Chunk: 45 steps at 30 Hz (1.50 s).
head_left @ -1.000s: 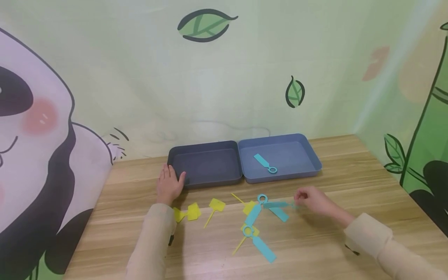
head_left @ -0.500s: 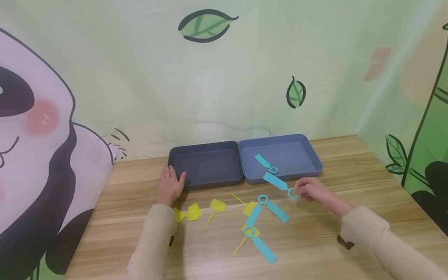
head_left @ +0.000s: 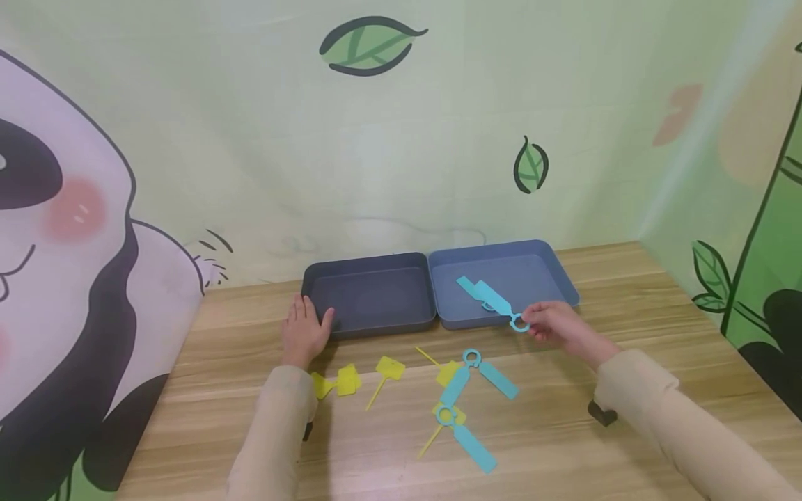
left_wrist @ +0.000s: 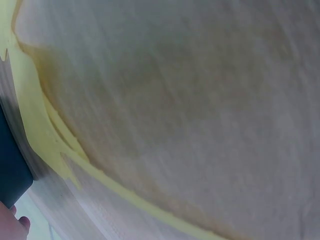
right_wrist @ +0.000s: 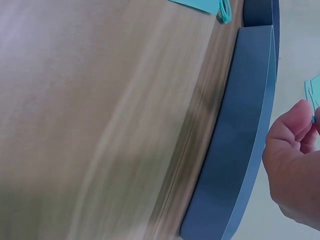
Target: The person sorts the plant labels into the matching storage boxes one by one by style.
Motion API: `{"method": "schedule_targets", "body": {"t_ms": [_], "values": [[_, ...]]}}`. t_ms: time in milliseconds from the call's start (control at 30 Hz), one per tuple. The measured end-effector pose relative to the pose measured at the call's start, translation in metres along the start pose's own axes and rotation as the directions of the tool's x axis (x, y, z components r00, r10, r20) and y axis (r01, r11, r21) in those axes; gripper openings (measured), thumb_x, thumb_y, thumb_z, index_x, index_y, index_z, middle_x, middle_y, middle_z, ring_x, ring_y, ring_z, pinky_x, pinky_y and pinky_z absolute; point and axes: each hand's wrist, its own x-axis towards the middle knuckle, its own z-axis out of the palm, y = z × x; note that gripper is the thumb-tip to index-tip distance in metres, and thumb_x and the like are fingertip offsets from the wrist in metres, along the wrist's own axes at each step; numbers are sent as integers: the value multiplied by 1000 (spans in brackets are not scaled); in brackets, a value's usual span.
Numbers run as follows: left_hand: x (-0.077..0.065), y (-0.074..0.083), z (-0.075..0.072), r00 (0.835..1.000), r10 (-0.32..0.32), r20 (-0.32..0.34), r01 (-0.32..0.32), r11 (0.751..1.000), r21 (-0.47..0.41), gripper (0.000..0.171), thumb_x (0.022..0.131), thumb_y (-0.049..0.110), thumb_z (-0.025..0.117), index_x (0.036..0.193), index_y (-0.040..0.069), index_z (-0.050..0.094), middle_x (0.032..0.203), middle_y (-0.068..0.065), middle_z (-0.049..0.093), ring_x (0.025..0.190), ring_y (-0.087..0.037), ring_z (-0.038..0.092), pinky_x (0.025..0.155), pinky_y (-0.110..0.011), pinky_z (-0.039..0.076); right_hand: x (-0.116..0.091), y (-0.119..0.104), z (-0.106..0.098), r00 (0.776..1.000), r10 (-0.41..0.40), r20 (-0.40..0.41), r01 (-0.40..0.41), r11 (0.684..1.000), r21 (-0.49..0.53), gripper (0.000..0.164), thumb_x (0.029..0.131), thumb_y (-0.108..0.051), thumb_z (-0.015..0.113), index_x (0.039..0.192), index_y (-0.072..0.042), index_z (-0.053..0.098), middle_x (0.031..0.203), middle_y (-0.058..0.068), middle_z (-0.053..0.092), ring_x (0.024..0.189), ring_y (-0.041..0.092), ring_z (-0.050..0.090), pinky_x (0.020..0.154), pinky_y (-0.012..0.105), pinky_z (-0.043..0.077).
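My right hand (head_left: 556, 325) pinches the ring end of a blue plastic plant tag (head_left: 495, 298), also partly seen in the right wrist view (right_wrist: 314, 92). The tag hangs over the front rim of the blue tray (head_left: 532, 278). Inside that tray lies another blue tag (head_left: 468, 287), partly hidden by the held one. With fingers straight, my left hand (head_left: 305, 334) rests against the left front corner of the dark tray (head_left: 370, 296). In the left wrist view only its fingertip edge shows, beside the dark tray wall (left_wrist: 12, 165).
Several yellow T-shaped plant labels lie on the wooden table (head_left: 539, 445), among them one label (head_left: 390, 369) in front of the dark tray. Further right, blue ring tags (head_left: 498, 380) overlap yellow ones. Behind the trays stands a printed cloth backdrop (head_left: 250, 139).
My right hand has carried the blue tag from the table pile up and forward to over the blue tray's front rim. My left hand has stayed in place.
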Motion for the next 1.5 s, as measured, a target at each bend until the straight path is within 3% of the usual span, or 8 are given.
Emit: {"method": "schedule_targets", "body": {"t_ms": [200, 400, 733, 1033, 1333, 1500], "values": [[0, 0, -1, 1000, -3, 7, 3, 1000, -2, 77, 91, 52, 20, 139, -7, 8, 146, -24, 1, 134, -38, 10, 106, -54, 15, 12, -7, 2, 1000, -7, -14, 7, 998, 64, 6, 87, 1, 45, 86, 1, 52, 65, -4, 55, 55, 4, 52, 54, 14, 46], [0, 0, 0, 1000, -4, 3, 4, 1000, -2, 77, 91, 52, 21, 139, -7, 8, 147, -23, 2, 134, -37, 10, 106, -53, 15, 21, -12, 3, 998, 13, -56, -9, 998, 64, 6, 87, 1, 46, 92, 4, 49, 67, -2, 56, 58, 4, 54, 55, 14, 47], [0, 1, 0, 1000, -7, -5, 7, 1000, 1, 77, 91, 52, 19, 139, -7, 9, 147, -23, 2, 134, -37, 10, 107, -52, 15, 41, -18, 4, 988, 27, -154, -19, 999, 50, 36, 88, -1, 45, 119, 17, 38, 69, -3, 57, 58, 3, 54, 56, 13, 46], [1, -1, 2, 1000, -12, -2, 12, 1000, 2, 78, 90, 54, 19, 139, -7, 9, 147, -23, 3, 135, -37, 9, 107, -52, 15, 58, -18, 9, 969, 39, -244, -25, 998, 59, 36, 87, -1, 46, 119, 14, 41, 67, -4, 57, 56, 1, 55, 55, 14, 48], [0, 2, 1, 1000, -24, 7, 24, 1000, -6, 76, 91, 51, 21, 139, -7, 8, 147, -22, 2, 135, -37, 9, 108, -51, 14, 71, -13, 8, 964, 37, -265, -27, 999, 43, 37, 86, 3, 45, 120, 15, 41, 65, -3, 56, 54, 2, 54, 53, 14, 47], [0, 1, 1, 1000, -21, 3, 21, 1000, -1, 76, 91, 52, 19, 139, -7, 8, 147, -23, 2, 135, -37, 9, 108, -50, 15, 78, -9, 7, 967, 14, -253, -19, 1000, -15, 36, 85, 4, 45, 118, 16, 42, 64, -3, 56, 52, 1, 54, 52, 14, 47]]}}
